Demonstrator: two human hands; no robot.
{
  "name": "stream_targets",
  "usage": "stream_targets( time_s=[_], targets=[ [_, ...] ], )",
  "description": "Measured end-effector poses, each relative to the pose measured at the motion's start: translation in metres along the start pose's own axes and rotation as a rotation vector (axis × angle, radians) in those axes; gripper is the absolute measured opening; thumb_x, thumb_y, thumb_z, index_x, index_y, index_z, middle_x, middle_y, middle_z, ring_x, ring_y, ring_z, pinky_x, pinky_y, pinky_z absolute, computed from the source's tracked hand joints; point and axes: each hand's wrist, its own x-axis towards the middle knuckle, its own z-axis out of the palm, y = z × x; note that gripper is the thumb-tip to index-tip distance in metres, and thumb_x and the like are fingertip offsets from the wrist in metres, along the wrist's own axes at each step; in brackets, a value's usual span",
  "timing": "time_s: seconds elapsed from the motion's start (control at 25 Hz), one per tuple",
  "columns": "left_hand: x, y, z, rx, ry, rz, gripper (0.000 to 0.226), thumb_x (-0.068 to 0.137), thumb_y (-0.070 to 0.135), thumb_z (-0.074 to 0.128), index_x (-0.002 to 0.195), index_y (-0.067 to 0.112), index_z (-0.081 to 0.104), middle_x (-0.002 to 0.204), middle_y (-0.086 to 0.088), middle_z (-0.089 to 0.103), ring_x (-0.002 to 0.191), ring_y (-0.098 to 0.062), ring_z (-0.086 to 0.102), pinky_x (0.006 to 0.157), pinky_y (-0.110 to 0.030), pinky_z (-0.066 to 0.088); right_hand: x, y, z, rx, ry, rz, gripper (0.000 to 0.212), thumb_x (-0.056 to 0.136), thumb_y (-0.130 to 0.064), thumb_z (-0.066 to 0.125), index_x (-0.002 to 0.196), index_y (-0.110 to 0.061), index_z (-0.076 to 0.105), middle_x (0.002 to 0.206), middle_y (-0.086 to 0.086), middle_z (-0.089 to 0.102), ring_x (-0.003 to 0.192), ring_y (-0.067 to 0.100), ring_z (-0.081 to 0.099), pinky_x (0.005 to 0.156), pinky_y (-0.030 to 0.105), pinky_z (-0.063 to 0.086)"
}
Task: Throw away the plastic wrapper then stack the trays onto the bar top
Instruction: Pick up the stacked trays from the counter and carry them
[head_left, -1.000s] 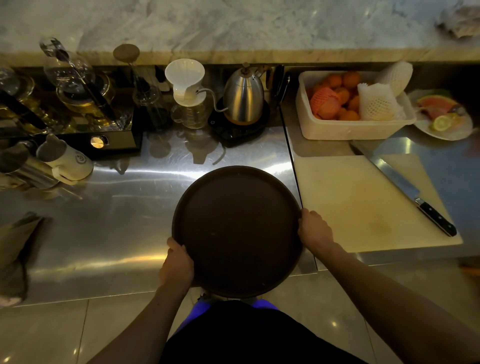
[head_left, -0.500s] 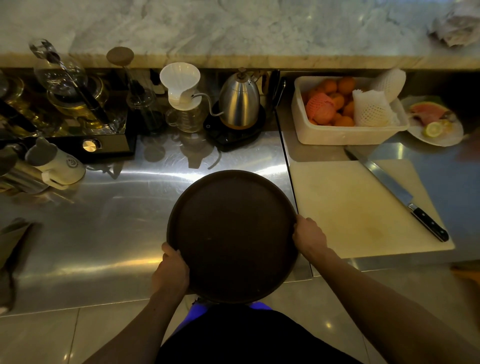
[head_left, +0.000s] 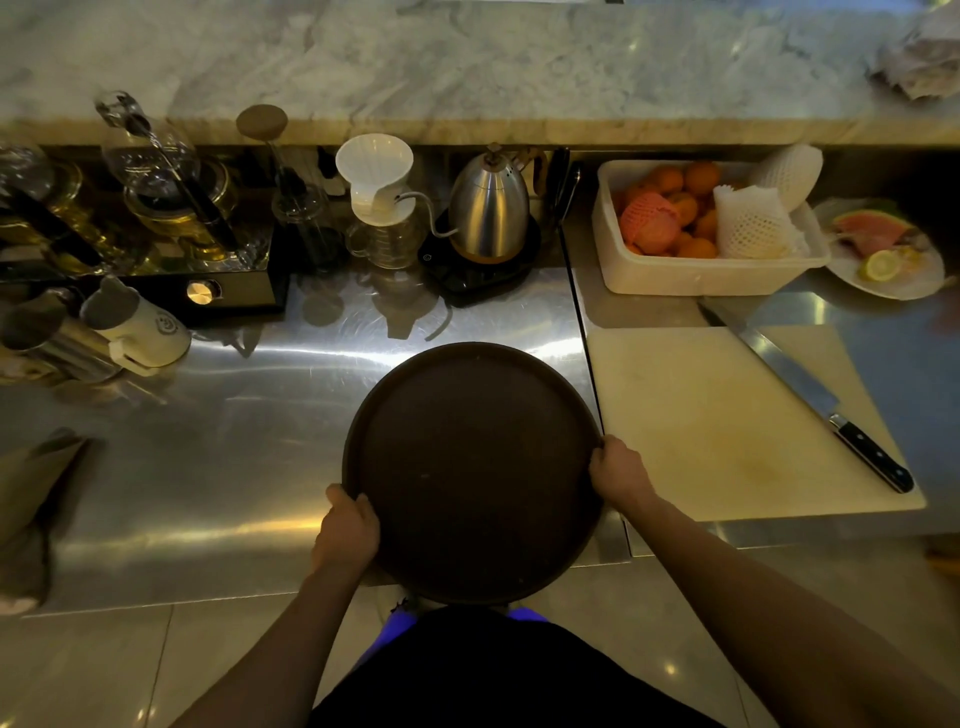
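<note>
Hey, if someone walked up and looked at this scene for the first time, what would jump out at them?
First, the big round dark tray in the middle, gripped at its rim by the left hand and the right hand above the steel counter. Next, the white tub of oranges at the back right, and the long knife lying across the pale cutting board beside the tray.

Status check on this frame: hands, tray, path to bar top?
Left hand and right hand gripping round tray. Over steel counter. Kettle stands before bar top.
</note>
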Motion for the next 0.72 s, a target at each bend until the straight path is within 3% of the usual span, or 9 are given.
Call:
stream_targets(
  time_s=[0.12,0.32,0.72],
  targets=[
    [0.003,0.003,0.0,-0.046,-0.007,-0.09,0.039,0.102,0.03,0.038,0.125,-0.001,0.04,0.117,-0.025,0.059,0.104,-0.041,0.06,0.077,-0.041,0.047,0.0,0.001,-0.001,0.061,-0.037,0.008,0.032,0.096,-0.022,0.048,0.118,0.001,0.05,0.118,0.024,0.06,0.108,0.04,0.059,0.086,0.039,0.047],
    [0.01,0.006,0.002,-0.197,0.008,-0.213,0.042,0.101,0.028,0.042,0.128,-0.005,0.043,0.123,-0.027,0.055,0.112,-0.043,0.056,0.089,-0.047,0.049,0.002,-0.001,-0.002,0.097,-0.057,0.069,0.033,0.096,-0.02,0.049,0.12,0.003,0.049,0.122,0.024,0.058,0.113,0.04,0.056,0.089,0.04,0.045],
    [0.003,0.009,0.0,-0.444,0.056,-0.304,0.042,0.097,0.027,0.048,0.126,-0.003,0.051,0.121,-0.025,0.058,0.11,-0.042,0.057,0.093,-0.052,0.051,0.005,0.003,-0.011,0.218,-0.076,0.099,0.029,0.092,-0.022,0.049,0.108,0.001,0.056,0.103,0.021,0.061,0.097,0.037,0.061,0.079,0.041,0.051]
  ],
)
